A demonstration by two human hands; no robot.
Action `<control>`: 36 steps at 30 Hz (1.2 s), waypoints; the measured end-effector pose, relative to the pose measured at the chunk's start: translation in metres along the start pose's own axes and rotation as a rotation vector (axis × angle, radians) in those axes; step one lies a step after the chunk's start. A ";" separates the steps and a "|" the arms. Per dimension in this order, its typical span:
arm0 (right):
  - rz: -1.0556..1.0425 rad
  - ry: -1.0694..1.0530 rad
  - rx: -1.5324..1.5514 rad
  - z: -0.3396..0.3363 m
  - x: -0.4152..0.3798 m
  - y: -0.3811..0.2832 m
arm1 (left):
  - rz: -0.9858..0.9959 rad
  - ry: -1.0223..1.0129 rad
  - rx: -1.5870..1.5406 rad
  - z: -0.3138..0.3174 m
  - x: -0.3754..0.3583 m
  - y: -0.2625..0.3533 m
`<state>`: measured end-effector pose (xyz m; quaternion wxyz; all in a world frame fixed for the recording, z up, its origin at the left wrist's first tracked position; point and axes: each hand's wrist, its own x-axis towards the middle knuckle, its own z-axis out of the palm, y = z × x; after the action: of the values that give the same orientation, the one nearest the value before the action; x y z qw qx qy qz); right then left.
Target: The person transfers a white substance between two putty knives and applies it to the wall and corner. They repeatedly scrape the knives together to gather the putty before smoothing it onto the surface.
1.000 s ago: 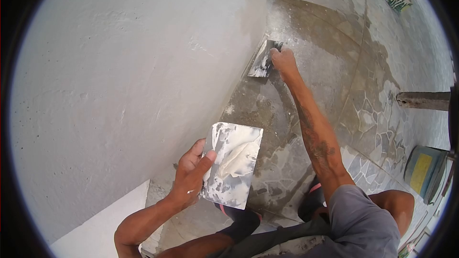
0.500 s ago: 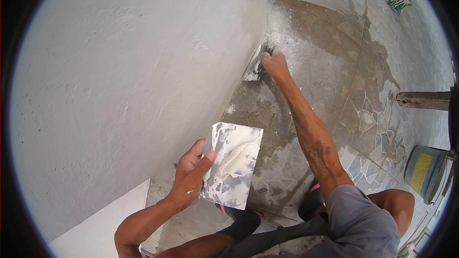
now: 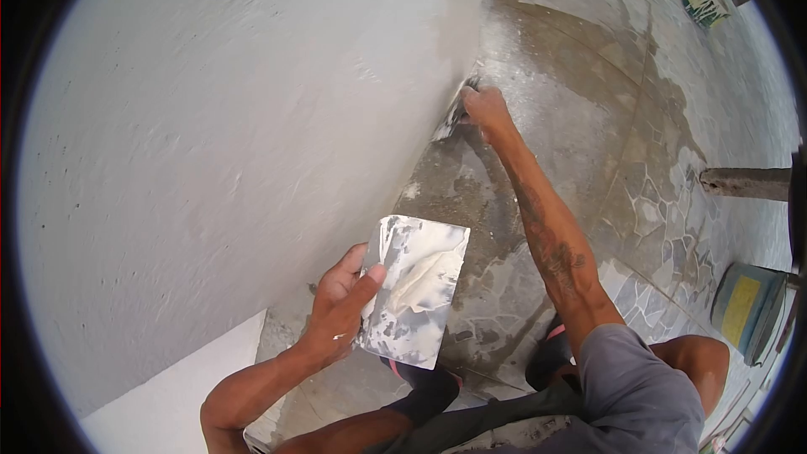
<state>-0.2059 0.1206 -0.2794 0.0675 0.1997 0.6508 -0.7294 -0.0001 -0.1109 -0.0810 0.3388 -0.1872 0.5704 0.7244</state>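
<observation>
In my left hand point(image 3: 346, 296) is a flat rectangular putty plate point(image 3: 412, 336), my thumb over its near edge and the fingers behind it. A ridge of creamy white putty point(image 3: 429, 279) lies across its face, among thinner smears. My right hand point(image 3: 485, 109) reaches far forward, closed round a plastering trowel point(image 3: 448, 124) whose blade is seen nearly edge-on. The blade stands right along the foot of the smooth grey wall point(image 3: 235, 143), where wall and floor meet. My right fingers hide most of the trowel's handle.
White dust and damp patches mark the stone-patterned floor point(image 3: 580, 118). A putty-smeared bucket point(image 3: 704, 2) stands far right; a grey container with a yellow label point(image 3: 740, 309) is nearer. A wooden post point(image 3: 746, 182) juts in from the right. My bent knees are below.
The trowel in my right hand has turned steeper against the wall, so its blade looks narrower. My left hand and the putty plate are almost unchanged; the view has shifted slightly.
</observation>
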 end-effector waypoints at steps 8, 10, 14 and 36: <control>-0.036 -0.061 0.037 0.004 -0.005 -0.017 | 0.011 0.002 0.046 0.001 -0.001 0.002; -0.046 -0.070 0.023 0.004 -0.004 -0.021 | 0.018 -0.002 0.051 0.001 -0.001 0.002; -0.155 -0.021 -0.072 0.006 -0.027 -0.056 | 0.023 -0.008 0.052 -0.001 -0.001 0.000; 0.002 0.065 -0.033 -0.019 -0.001 -0.003 | 0.008 0.008 0.018 0.000 0.003 0.000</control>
<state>-0.2023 0.1394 -0.2780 0.0507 0.2228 0.6645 -0.7115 -0.0021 -0.1101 -0.0825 0.3351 -0.1848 0.5792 0.7198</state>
